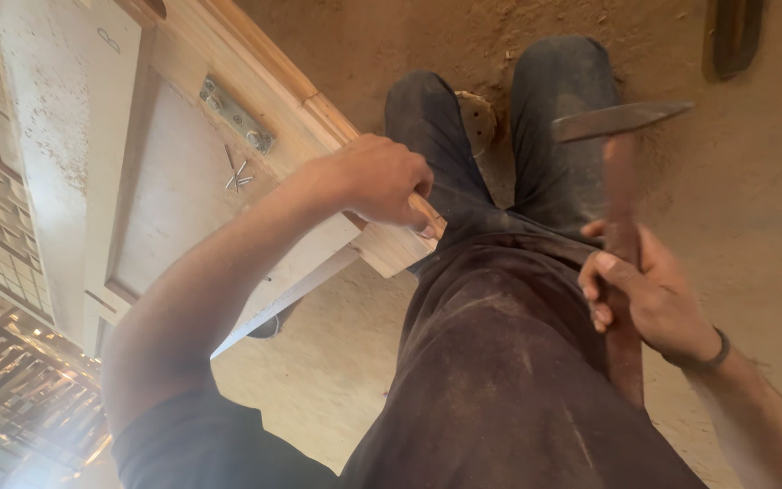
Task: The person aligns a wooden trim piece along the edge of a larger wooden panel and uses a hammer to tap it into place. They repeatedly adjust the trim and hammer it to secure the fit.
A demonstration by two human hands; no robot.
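Over dusty floor, left hand [382,181] clasping door frame [255,100], right hand [649,294] gripping hammer [622,172]

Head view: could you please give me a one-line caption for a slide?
Left hand grips the wooden door frame edge; right hand holds a hammer raised.

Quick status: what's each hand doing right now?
Left hand gripping the wooden door at its corner. Right hand holding the hammer, raised. Loose nails on the panel.
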